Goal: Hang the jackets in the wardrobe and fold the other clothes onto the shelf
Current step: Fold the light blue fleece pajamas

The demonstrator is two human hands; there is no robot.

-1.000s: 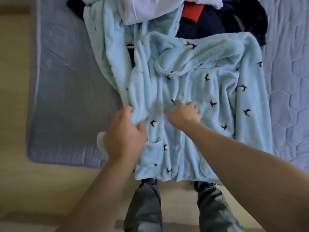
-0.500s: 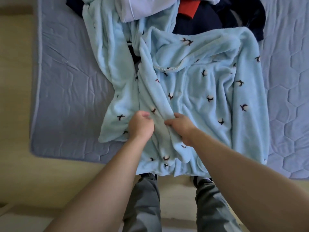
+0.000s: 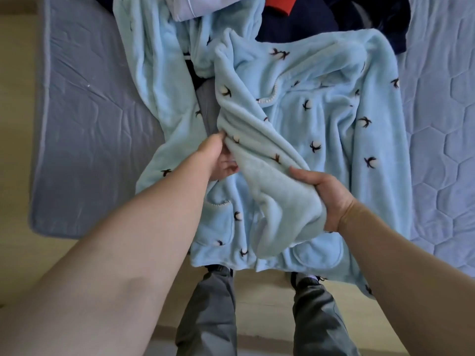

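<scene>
A light blue fleece pyjama top (image 3: 321, 119) with small dark bird prints lies spread on the bed, its hem hanging over the near edge. My left hand (image 3: 218, 160) grips a bunched fold of its front panel near the middle. My right hand (image 3: 326, 199) clasps the lower end of the same fold, lifted and turned so the plain inside shows. A second light blue fleece piece (image 3: 154, 73) lies to the left, partly under the top.
The bed has a grey-blue quilted mattress cover (image 3: 90, 140). At its far edge lies a pile with a white garment (image 3: 195, 6), a red piece (image 3: 280, 3) and dark navy clothes (image 3: 308, 24). My grey-trousered legs (image 3: 213, 312) stand on the pale floor below.
Both hands have gathered the top's front panel into a fold. My right hand has moved right and down, lifting and turning the fold's end; the left has shifted up along it.
</scene>
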